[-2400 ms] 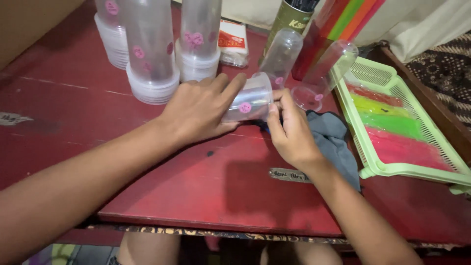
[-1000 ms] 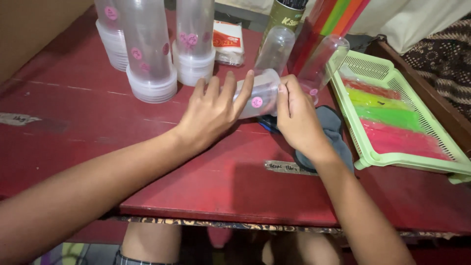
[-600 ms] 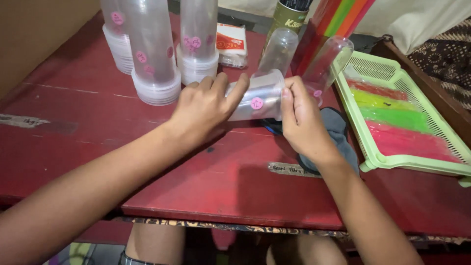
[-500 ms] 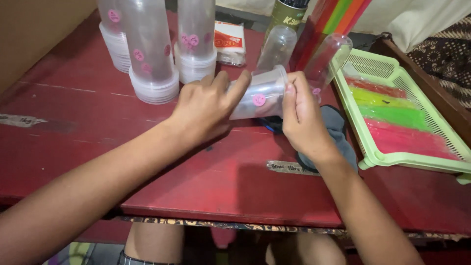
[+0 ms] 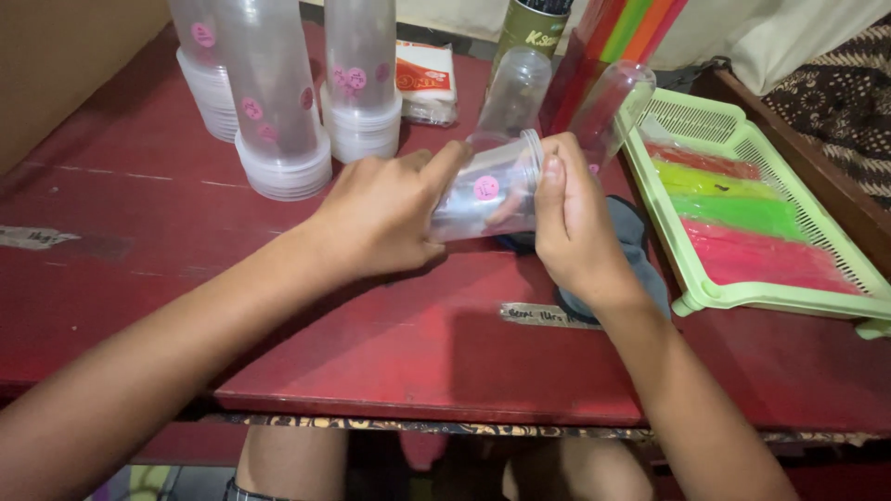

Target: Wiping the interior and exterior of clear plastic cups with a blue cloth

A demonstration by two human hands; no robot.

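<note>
The clear plastic cup point(image 5: 487, 190) with the pink round sticker is held on its side just above the red worktop point(image 5: 371, 343), mouth toward the right. The left hand point(image 5: 385, 213) wraps around the cup's body, fingers curled on it, and the right hand point(image 5: 571, 223) presses flat against the rim with the thumb along the edge, so both hands are gripping the same cup.

Stuff that could go sideways, imo: thin plastic like this looks easy to dent or crack if the left hand squeezes too hard. The grey cloth point(image 5: 631, 250) sits right under the right hand, and a loose clear cup point(image 5: 608, 111) leans just beside the knuckles against the green slotted tray point(image 5: 742, 297), so an elbow twitch could knock it over. Behind the hands, the tall stacks of cups point(image 5: 278, 102) stand near enough that a swing of the left arm might topple them. The coloured sheets point(image 5: 733, 218) in the tray look safe.
</note>
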